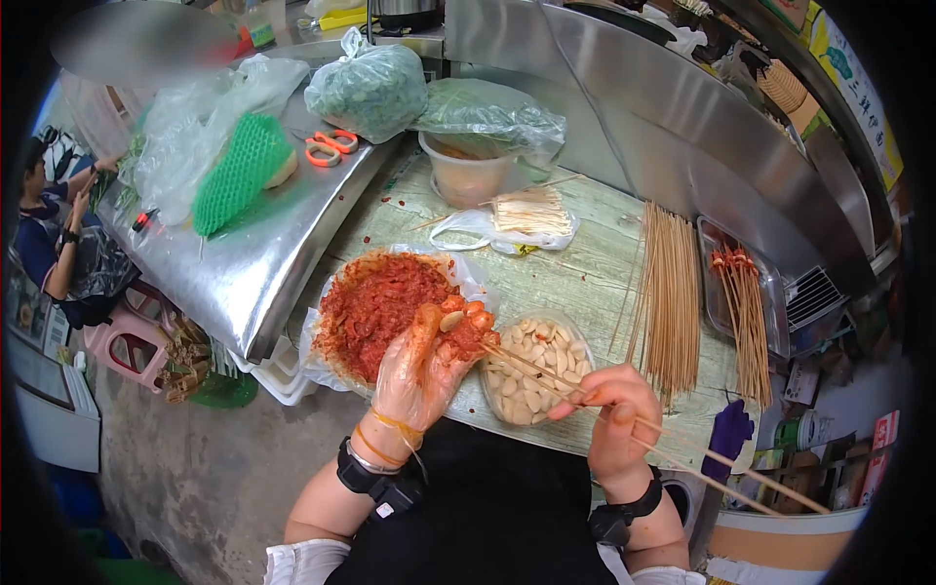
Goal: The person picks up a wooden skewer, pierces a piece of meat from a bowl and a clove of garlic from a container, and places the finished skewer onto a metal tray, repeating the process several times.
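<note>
My left hand (421, 375), in a clear plastic glove with a yellow rubber band at the wrist, is closed around red marinated meat pieces (466, 333). A pale garlic clove (451, 321) shows by its thumb. My right hand (622, 414) is bare and grips two thin wooden skewers (673, 447). Their front ends reach the meat at my left hand; how far they go in is hidden. Beneath the left hand sits a lined bowl of red marinated meat (375, 302). A clear container of peeled garlic cloves (531, 375) stands between my hands, under the skewers.
Bare skewers (668, 302) lie in a row to the right. Beyond them, loaded skewers (743, 312) rest on a metal tray (777, 330). Toothpicks (531, 213), a plastic tub (463, 171) and scissors (331, 148) lie farther back. Another person (63, 224) is at far left.
</note>
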`<state>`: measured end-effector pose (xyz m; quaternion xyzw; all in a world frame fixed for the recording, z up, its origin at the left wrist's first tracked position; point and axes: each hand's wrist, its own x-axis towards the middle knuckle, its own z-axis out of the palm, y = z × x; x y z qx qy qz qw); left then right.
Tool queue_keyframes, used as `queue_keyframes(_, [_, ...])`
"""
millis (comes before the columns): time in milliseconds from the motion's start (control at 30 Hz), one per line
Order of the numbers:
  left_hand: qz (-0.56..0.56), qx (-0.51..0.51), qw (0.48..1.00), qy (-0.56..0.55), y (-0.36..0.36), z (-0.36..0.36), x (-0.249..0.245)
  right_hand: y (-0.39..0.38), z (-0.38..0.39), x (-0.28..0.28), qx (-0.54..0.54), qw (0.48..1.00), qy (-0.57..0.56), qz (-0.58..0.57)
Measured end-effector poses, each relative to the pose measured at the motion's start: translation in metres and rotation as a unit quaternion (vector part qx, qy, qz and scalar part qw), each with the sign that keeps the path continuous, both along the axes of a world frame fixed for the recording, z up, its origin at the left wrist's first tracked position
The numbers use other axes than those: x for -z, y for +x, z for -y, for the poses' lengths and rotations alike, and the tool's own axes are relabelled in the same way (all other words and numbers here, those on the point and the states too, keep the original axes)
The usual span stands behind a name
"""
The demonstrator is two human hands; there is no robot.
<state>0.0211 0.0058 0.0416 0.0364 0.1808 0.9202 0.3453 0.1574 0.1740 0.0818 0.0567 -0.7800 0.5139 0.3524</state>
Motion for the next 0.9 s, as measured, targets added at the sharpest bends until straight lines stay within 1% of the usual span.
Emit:
queue_keyframes(33, [-0.008,0.002,1.0,0.002,0.0,0.0,0.002,0.0,0.001,-0.003,0.0,1.0,0.0,0.0])
queue_keyframes(100, [-0.016,0.003,1.0,0.003,0.001,-0.001,0.004,-0.002,0.004,-0.011,0.016,0.996,0.089,0.005])
queue_keyframes(133, [-0.021,-0.002,1.0,0.003,0.002,-0.002,0.004,-0.003,0.005,-0.012,0.016,0.996,0.089,0.005])
queue_keyframes(200, [-0.027,-0.007,1.0,0.002,0.004,-0.004,0.005,-0.005,0.006,-0.013,-0.001,0.991,0.132,-0.002])
queue_keyframes(233, [-0.034,-0.017,0.999,-0.013,0.004,-0.005,0.006,-0.005,0.006,-0.013,-0.001,0.991,0.132,-0.003])
queue_keyframes(300, [-0.042,-0.026,0.998,-0.029,0.004,-0.006,0.008,-0.007,0.005,-0.011,-0.017,0.984,0.177,-0.008])
queue_keyframes(400, [-0.046,-0.023,0.999,-0.001,0.004,-0.008,0.008,-0.008,0.008,-0.003,-0.027,0.988,0.149,-0.012])
queue_keyframes(633, [-0.021,-0.036,0.999,0.005,0.006,-0.01,0.008,-0.017,0.011,-0.002,-0.039,0.987,0.152,-0.034])
queue_keyframes(700, [-0.022,-0.036,0.999,0.009,0.005,-0.01,0.009,-0.019,0.011,-0.002,-0.05,0.979,0.194,-0.036])
queue_keyframes(833, [-0.046,-0.06,0.997,0.014,0.006,-0.012,0.011,-0.023,0.014,-0.002,-0.059,0.973,0.217,-0.057])
queue_keyframes(900, [-0.062,-0.074,0.995,0.025,0.005,-0.012,0.011,-0.028,0.014,0.0,-0.09,0.962,0.241,-0.092])
